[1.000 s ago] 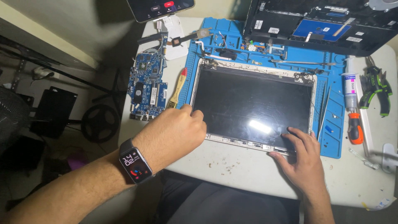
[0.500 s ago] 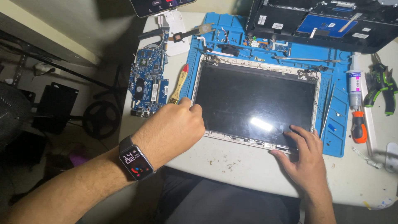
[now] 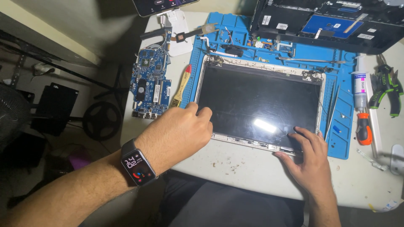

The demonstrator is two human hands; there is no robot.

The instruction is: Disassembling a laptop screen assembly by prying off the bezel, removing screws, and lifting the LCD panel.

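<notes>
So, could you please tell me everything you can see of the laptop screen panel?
The laptop screen panel lies flat, face up, on the blue repair mat. Its glass is dark, glossy and unlit, reflecting a light. The pale frame is bare, with metal hinges at the far corners. The left hand touches its near-left edge, the right hand its near-right corner.

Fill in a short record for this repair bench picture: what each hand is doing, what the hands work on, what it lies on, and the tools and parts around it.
left hand: fingers curled, on the lower left corner of the screen; a smartwatch on the wrist
right hand: fingertips pressed on the lower right edge
worked item: laptop screen panel, dark glass up
support: blue repair mat on a white table
left of mat: circuit board, small brush
right of mat: syringe tube, orange screwdriver, green pliers
far edge: opened laptop base
</notes>
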